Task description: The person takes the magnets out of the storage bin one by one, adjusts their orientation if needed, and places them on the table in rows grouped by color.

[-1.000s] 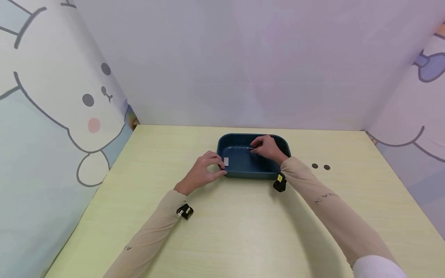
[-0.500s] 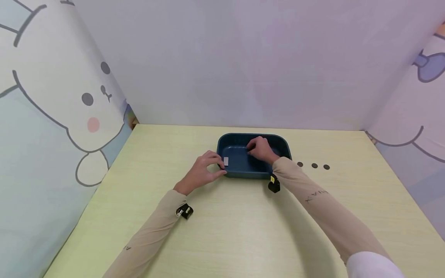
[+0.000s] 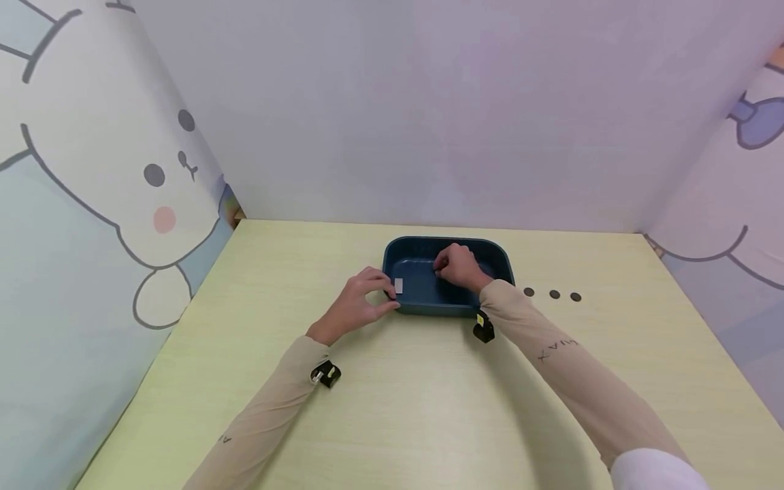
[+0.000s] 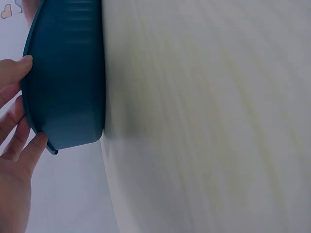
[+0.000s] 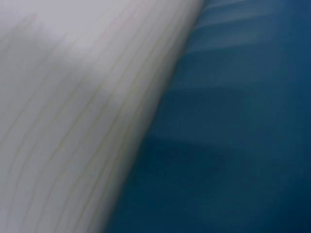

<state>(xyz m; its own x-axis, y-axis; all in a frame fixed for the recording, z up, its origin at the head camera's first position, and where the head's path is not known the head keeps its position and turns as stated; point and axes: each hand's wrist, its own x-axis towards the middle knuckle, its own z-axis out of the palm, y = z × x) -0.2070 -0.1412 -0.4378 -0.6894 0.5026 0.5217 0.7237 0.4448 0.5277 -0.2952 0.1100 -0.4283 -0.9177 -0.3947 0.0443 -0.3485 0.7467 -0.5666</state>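
A dark blue plastic tray [image 3: 437, 309] with rounded corners stands on the table near its far side. My left hand [image 3: 355, 306] pinches its front left corner; in the left wrist view, the fingertips [image 4: 41, 141] press on the rim of the tray [image 4: 68, 97]. My right hand [image 3: 462, 267] reaches inside the tray with curled fingers, low over the floor. Whatever is between those fingertips is hidden by the hand. In the right wrist view only the tray's outer wall [image 5: 209, 121] shows, and that hand is out of sight there.
Right of the tray, a row of small dark discs lies on the table: one disc [image 3: 529, 292] close to the sleeve, another disc [image 3: 554, 295], and a third disc [image 3: 576, 297]. A small white label [image 3: 399, 286] is inside the tray. A pale wall [image 3: 429, 136] rises behind the table [image 3: 392, 408].
My right hand has moved slightly left inside the tray, and a dark ring-like shape below its fingertips is now hidden. The third disc has come out from behind the sleeve. My left hand stays put.
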